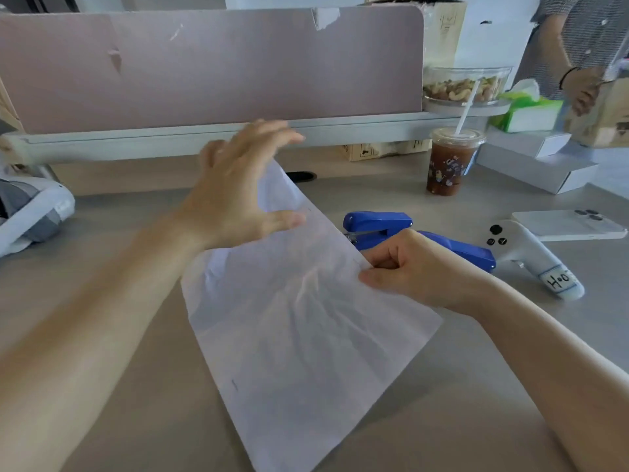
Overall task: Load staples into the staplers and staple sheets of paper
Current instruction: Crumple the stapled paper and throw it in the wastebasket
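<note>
White sheets of paper point(299, 335) lie slanted across the grey desk point(119, 420), creased in the middle. My right hand point(408, 267) pinches the paper's right edge, fingers curled, just in front of a blue stapler point(377, 224). The stapler lies on the desk, partly hidden behind that hand, with its mouth at the paper's edge. My left hand point(235, 192) hovers over the paper's far corner with fingers spread and straight, a little blurred; whether it touches the sheet is unclear.
An iced drink cup with a straw point(449, 161), a white controller labelled by hand point(534, 257) and a white phone point(571, 224) sit to the right. A pink divider point(204, 69) closes the back. Another person point(585, 46) stands at far right beside a nut bowl point(466, 85).
</note>
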A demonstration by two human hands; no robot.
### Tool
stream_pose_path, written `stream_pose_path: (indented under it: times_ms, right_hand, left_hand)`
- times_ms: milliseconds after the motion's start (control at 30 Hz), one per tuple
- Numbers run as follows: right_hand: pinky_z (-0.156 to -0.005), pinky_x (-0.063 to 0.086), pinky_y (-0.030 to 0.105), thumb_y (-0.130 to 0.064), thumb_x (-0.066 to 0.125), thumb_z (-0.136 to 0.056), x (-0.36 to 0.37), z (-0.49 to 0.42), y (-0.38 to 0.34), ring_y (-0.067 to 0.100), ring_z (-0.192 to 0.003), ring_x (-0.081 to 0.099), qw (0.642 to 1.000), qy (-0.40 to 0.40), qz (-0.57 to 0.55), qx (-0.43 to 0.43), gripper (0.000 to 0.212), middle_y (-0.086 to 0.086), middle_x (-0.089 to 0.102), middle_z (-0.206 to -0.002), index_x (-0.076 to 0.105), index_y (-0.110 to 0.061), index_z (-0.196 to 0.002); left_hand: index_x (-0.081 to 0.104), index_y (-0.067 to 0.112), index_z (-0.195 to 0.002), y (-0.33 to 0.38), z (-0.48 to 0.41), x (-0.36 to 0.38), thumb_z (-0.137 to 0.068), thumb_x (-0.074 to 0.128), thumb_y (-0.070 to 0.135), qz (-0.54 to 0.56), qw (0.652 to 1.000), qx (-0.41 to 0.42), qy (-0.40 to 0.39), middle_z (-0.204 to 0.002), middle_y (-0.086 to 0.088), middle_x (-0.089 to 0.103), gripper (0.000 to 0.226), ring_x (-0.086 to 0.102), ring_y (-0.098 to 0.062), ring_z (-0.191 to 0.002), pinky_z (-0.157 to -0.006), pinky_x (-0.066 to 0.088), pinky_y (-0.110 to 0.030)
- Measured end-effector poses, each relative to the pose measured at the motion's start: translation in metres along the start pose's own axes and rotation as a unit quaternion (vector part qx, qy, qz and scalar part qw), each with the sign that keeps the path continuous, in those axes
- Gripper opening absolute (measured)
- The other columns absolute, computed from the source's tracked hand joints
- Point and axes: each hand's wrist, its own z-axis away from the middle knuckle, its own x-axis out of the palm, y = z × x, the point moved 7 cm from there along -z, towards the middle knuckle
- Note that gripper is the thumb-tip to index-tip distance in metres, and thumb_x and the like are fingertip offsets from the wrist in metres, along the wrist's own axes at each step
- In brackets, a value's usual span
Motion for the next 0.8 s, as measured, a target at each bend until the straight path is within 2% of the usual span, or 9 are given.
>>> stream_pose_path:
  times_ms: [67, 200, 300, 367, 400, 500, 633, 700, 800]
  right_hand:
    - [-0.05, 0.035, 0.024, -0.023, 0.062, -0.092, 0.002, 0.001, -0.001, 0.009, -0.049, 0.039, 0.999, -0.01, 0.04, -0.011, 0.028, 0.003, 0.051, -0.054, 0.069, -0.016, -0.066]
    - [-0.047, 0.026, 0.02, -0.019, 0.062, -0.092, -0.002, 0.002, -0.001, 0.008, -0.044, 0.029, 0.995, 0.008, 0.09, -0.034, 0.046, -0.007, 0.033, -0.046, 0.043, -0.014, -0.051]
    - [-0.045, 0.03, 0.02, -0.019, 0.066, -0.089, -0.009, 0.004, -0.003, 0.012, -0.043, 0.035, 0.992, 0.05, 0.106, -0.051, 0.044, -0.01, 0.042, -0.043, 0.049, -0.025, -0.05]
    - [-0.049, 0.042, 0.022, -0.021, 0.07, -0.087, -0.015, 0.005, -0.004, 0.013, -0.049, 0.051, 0.989, 0.085, 0.106, -0.059, 0.023, -0.01, 0.062, -0.053, 0.07, -0.027, -0.065]
    - [-0.053, 0.046, 0.022, -0.022, 0.071, -0.086, -0.018, 0.006, -0.005, 0.011, -0.052, 0.057, 0.988, 0.102, 0.1, -0.059, 0.013, -0.008, 0.068, -0.059, 0.075, -0.025, -0.074]
    - [-0.053, 0.045, 0.018, -0.023, 0.076, -0.08, -0.026, 0.011, -0.005, 0.005, -0.052, 0.055, 0.98, 0.164, 0.085, -0.072, 0.006, -0.011, 0.065, -0.057, 0.075, -0.026, -0.076]
    - [-0.049, 0.037, 0.009, -0.01, 0.082, -0.073, -0.037, 0.024, -0.022, 0.004, -0.049, 0.051, 0.947, 0.252, 0.114, -0.164, 0.016, -0.023, 0.053, -0.052, 0.071, -0.022, -0.07]
    - [-0.052, 0.033, 0.005, 0.0, 0.08, -0.07, -0.039, 0.032, -0.033, -0.001, -0.049, 0.048, 0.924, 0.277, 0.145, -0.221, 0.018, -0.028, 0.048, -0.057, 0.071, -0.016, -0.067]
    - [-0.052, 0.037, 0.014, 0.011, 0.074, -0.067, -0.04, 0.038, -0.039, 0.004, -0.052, 0.047, 0.899, 0.298, 0.17, -0.273, 0.021, -0.009, 0.056, -0.06, 0.071, -0.01, -0.064]
  left_hand:
    - [0.043, 0.043, -0.135, 0.037, -0.003, 0.022, -0.068, 0.07, 0.066, -0.02, 0.991, 0.099, -0.091, -0.154, 0.02, 0.033, 0.077, 0.013, -0.005, -0.149, -0.115, 0.002, -0.048]
    - [0.059, 0.04, -0.117, 0.05, -0.001, 0.066, -0.068, 0.074, 0.063, -0.001, 0.972, 0.094, -0.213, -0.112, 0.02, 0.062, 0.056, 0.049, -0.005, -0.12, -0.113, 0.001, -0.037]
    - [0.066, 0.039, -0.099, 0.047, 0.0, 0.07, -0.065, 0.072, 0.065, 0.022, 0.98, 0.105, -0.17, -0.094, 0.019, 0.068, 0.044, 0.058, -0.009, -0.096, -0.109, 0.015, -0.024]
    - [0.068, 0.038, -0.085, 0.042, 0.0, 0.062, -0.066, 0.074, 0.064, 0.024, 0.988, 0.103, -0.111, -0.079, 0.022, 0.067, 0.033, 0.059, -0.006, -0.082, -0.091, 0.021, -0.005]
    - [0.069, 0.036, -0.081, 0.041, 0.001, 0.059, -0.067, 0.074, 0.064, 0.026, 0.99, 0.102, -0.096, -0.075, 0.021, 0.067, 0.031, 0.059, -0.007, -0.078, -0.084, 0.025, -0.003]
    - [0.071, 0.03, -0.076, 0.04, 0.004, 0.057, -0.07, 0.072, 0.06, 0.071, 0.987, 0.107, -0.096, -0.071, 0.017, 0.068, 0.03, 0.058, -0.009, -0.073, -0.074, 0.041, -0.021]
    - [0.069, 0.023, -0.073, 0.048, 0.008, 0.053, -0.08, 0.069, 0.05, 0.106, 0.977, 0.178, -0.041, -0.07, 0.029, 0.053, 0.028, 0.049, 0.003, -0.066, -0.091, 0.04, -0.037]
    - [0.07, 0.02, -0.07, 0.053, 0.011, 0.048, -0.082, 0.074, 0.034, 0.101, 0.972, 0.214, 0.0, -0.07, 0.023, 0.052, 0.019, 0.044, 0.002, -0.065, -0.091, 0.038, -0.043]
    - [0.071, 0.014, -0.065, 0.058, 0.015, 0.041, -0.081, 0.075, 0.015, 0.091, 0.963, 0.249, 0.047, -0.067, 0.008, 0.057, 0.016, 0.041, -0.003, -0.066, -0.086, 0.035, -0.046]
